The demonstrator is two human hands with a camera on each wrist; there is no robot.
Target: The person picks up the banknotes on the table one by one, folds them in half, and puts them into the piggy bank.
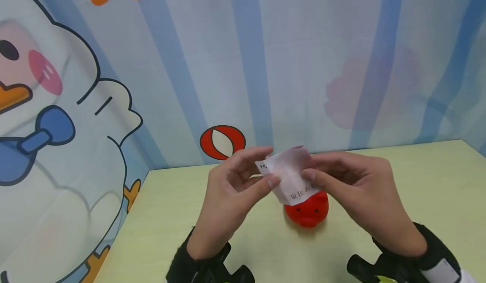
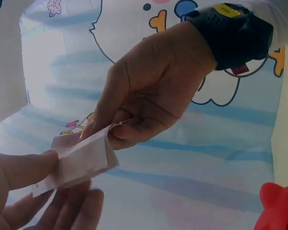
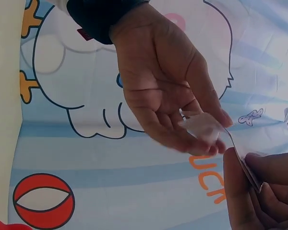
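**Both hands pinching one slip**

The table point(image 1: 417, 181) bore a red pig figure point(image 1: 307, 213). Above it, left hand point(image 1: 228, 194) and right hand point(image 1: 360, 190) each pinched the printed paper slip point(image 1: 290, 175) (folded), thumbs against fingertips.

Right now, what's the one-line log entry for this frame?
hands: left hand and right hand pinch small printed white paper slip | below: red pig-shaped toy on pale green table

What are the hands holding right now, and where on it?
Both hold one slip of printed paper above the red toy: the left hand pinches its left edge, the right hand its right edge, thumb on the front.
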